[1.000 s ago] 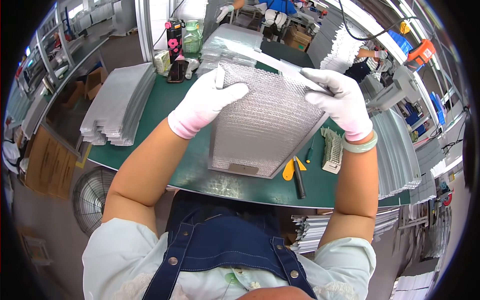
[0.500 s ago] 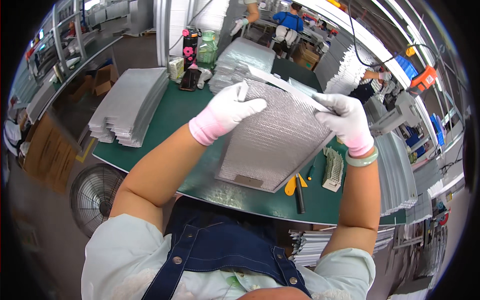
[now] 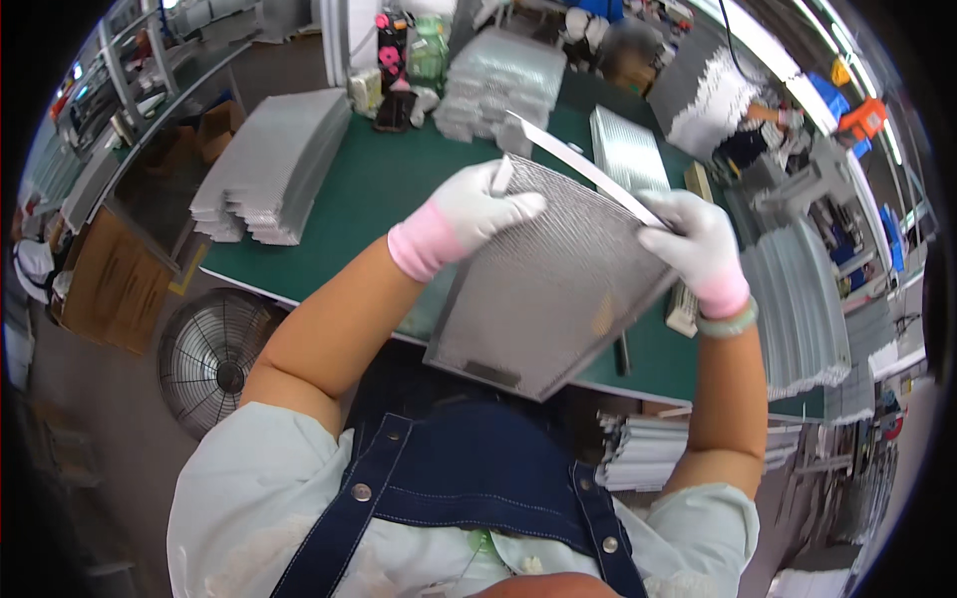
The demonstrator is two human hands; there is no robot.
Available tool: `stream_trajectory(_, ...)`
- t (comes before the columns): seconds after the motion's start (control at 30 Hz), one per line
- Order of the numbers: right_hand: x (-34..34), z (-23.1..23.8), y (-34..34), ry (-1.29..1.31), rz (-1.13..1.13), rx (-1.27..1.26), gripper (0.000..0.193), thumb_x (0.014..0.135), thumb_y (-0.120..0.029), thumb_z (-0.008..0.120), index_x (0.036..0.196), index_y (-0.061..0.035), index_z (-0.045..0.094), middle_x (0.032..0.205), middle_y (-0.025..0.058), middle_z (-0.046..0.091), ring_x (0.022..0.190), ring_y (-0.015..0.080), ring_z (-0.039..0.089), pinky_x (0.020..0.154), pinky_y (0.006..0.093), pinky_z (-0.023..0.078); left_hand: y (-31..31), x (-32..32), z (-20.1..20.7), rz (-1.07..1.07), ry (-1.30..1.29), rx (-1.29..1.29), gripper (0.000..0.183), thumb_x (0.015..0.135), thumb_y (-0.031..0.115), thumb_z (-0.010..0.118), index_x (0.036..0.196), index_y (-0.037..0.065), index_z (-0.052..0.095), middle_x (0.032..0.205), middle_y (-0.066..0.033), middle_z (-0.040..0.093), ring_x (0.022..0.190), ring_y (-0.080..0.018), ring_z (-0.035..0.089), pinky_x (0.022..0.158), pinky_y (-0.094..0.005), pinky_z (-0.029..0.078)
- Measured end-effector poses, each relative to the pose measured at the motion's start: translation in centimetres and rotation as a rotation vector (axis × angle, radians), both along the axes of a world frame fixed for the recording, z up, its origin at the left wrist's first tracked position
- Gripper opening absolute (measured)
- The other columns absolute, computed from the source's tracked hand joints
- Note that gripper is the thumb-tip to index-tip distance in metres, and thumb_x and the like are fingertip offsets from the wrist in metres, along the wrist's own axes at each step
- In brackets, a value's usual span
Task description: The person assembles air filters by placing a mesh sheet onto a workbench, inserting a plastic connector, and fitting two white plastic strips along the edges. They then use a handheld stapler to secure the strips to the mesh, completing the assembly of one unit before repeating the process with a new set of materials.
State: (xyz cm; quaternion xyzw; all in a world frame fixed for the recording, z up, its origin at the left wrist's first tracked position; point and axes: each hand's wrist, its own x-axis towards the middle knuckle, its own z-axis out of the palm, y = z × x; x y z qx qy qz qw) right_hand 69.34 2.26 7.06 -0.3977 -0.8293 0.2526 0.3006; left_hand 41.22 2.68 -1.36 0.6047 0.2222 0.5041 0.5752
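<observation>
Mesh panel [image 3: 553, 284] sits lifted off the green desk [image 3: 369, 189] in front of us, a grey metal filter sheet held between both gloved hands. Compared with a second ago, we have tipped it: then it lay flatter with its far edge running nearly level across the view, now the far edge slopes down from far left to near right, and the thin metal frame strip [image 3: 583, 167] along that edge stands proud of the mesh at its left end. We judge that the strip is being worked along the top edge.

Our left hand [image 3: 469, 214] grips the far left corner, fingers curled over the top of the mesh. Our right hand [image 3: 698, 249] is clenched on the far right corner where the strip meets the panel.

The panel's long axis runs from its far edge toward us, with the near end pointing down and slightly left toward our apron. Its broad face is turned up toward the camera.

On the desk, a stack of similar sheets [image 3: 274, 164] lies far left, and more stacks [image 3: 503, 85] lie at the far side.
</observation>
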Motion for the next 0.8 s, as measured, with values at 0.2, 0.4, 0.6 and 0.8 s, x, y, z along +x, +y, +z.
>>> stream_trajectory(0.2,1.3,-8.5,3.2,0.221,0.014,-0.380,0.041,0.082,0.002,0.071,0.122,0.0039,0.063,0.111,0.0069,0.069,0.098,0.0119,0.064,0.090,0.0264,0.051,2.0,1.1,-7.6,0.250,0.171,-0.074,0.051,0.092,0.023,0.068,0.131,-0.003,0.050,0.123,-0.0086,0.061,0.108,-0.0152,0.059,0.098,-0.0310,0.045)
stream_trajectory(0.4,1.5,-8.8,3.2,0.249,0.017,-0.369,0.037,0.082,0.005,0.070,0.118,0.0041,0.064,0.106,0.0053,0.069,0.091,0.0094,0.063,0.085,0.0249,0.052,0.1,3.8,2.1,0.707,0.808,1.161,0.055,0.073,0.023,0.080,0.120,0.004,0.059,0.119,-0.0146,0.061,0.115,-0.0366,0.054,0.103,-0.0468,0.041)
stream_trajectory(0.6,1.1,-8.2,2.6,0.233,0.069,-0.439,0.036,0.080,0.005,0.073,0.115,0.0050,0.066,0.101,0.0041,0.069,0.087,0.0074,0.062,0.080,0.0234,0.052,3.1,8.1,6.3,-0.191,1.665,0.630,0.031,0.086,0.031,0.065,0.101,0.004,0.069,0.085,-0.0144,0.069,0.086,-0.0315,0.068,0.079,-0.0409,0.053)
stream_trajectory(0.8,2.4,-9.3,3.2,0.252,0.066,-0.517,0.041,0.079,0.002,0.077,0.118,0.0049,0.065,0.103,0.0056,0.070,0.089,0.0085,0.063,0.082,0.0244,0.052,2.4,7.8,6.7,-0.106,1.835,0.623,0.032,0.090,0.032,0.061,0.103,0.004,0.067,0.091,-0.0144,0.069,0.090,-0.0322,0.068,0.080,-0.0418,0.053)
